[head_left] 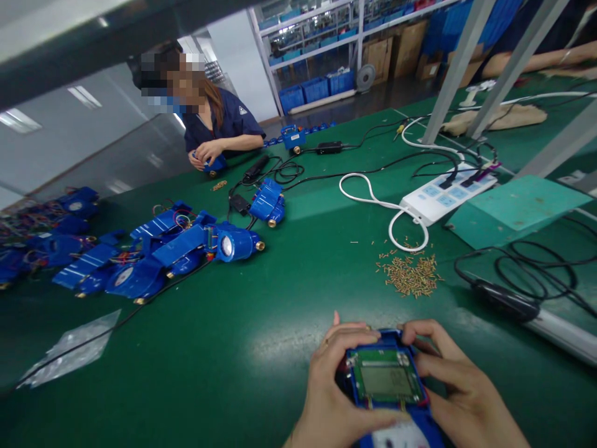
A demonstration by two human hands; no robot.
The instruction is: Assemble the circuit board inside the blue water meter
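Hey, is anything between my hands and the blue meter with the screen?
Nothing visible: your left hand and right hand both grasp the blue meter directly. The screw pile lies apart, beyond it.

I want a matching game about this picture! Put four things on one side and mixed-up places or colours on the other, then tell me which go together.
Things:
1. Device with a screen
2. Pile of tiny screw-like pieces
3. Power strip
4. Piece of plastic

Places and colours:
A. White, beside the green box
B. See-through, near the left edge of the picture
C. Held between the left hand and the right hand
D. Gold-coloured, heaped on the green table

Right pairs: 1-C, 2-D, 3-A, 4-B.
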